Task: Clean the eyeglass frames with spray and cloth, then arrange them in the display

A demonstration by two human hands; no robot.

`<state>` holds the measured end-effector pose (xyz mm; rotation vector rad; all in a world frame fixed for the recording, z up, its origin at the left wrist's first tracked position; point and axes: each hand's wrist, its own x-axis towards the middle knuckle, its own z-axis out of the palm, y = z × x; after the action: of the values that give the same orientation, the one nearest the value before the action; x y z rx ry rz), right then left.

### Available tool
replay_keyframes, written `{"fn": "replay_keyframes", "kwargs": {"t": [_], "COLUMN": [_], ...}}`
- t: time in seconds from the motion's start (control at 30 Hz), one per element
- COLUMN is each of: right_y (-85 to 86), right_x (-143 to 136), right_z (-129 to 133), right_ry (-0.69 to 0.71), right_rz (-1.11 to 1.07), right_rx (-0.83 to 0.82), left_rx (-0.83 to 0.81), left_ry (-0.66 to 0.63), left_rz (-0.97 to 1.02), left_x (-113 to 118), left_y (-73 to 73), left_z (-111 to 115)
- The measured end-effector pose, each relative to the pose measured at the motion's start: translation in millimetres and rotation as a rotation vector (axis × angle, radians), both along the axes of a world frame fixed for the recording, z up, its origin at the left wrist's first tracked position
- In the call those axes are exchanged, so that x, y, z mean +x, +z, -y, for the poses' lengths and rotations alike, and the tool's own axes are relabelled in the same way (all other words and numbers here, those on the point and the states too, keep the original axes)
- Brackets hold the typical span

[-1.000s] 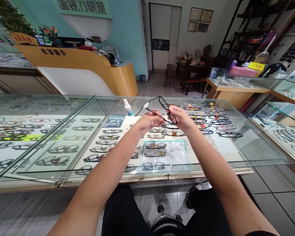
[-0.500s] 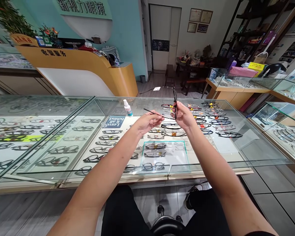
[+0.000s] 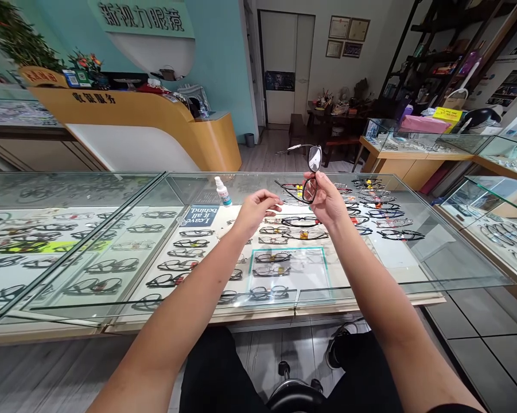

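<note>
My right hand [image 3: 327, 198] holds a pair of dark-rimmed eyeglasses [image 3: 315, 159] upright above the glass counter, gripping them by the rim. Both lenses face partly toward me, and the temples stick out to the left; a small white tag hangs on the upper one. To the left of the glasses is my left hand [image 3: 260, 207], raised over the counter with its fingers loosely bent and apart. It holds nothing and does not touch the glasses; the lower temple's tip is just above its fingertips.
Beneath the hands stands a glass display counter [image 3: 357, 281] with rows of eyeglasses inside. A white spray bottle [image 3: 222, 191] stands on its top near a blue printed card [image 3: 203, 216]. Further showcases [image 3: 417, 150] are at the right, and a wooden reception desk [image 3: 217, 137] is behind.
My left hand has let go of the temple and drawn slightly left. My right hand has turned the eyeglasses, so the lenses now show instead of the edge.
</note>
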<state>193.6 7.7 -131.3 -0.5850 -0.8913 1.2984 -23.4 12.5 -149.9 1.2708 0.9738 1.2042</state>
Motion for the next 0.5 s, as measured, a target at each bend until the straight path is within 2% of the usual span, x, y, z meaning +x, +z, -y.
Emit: {"fn": "replay_keyframes", "kwargs": {"t": [0.3, 0.5], "right_y": [3.3, 1.1], "right_x": [-9, -12], "right_z": [11, 16], "right_ry": [0.1, 0.201], "right_rz": [0.135, 0.286], "right_rx": [0.11, 0.173], "left_rx": [0.299, 0.313], "left_ry": [0.023, -0.01], "left_rz": [-0.001, -0.017], "left_x": [-2, -3], "left_y": [7.6, 9.1], "left_z": [2, 1]}}
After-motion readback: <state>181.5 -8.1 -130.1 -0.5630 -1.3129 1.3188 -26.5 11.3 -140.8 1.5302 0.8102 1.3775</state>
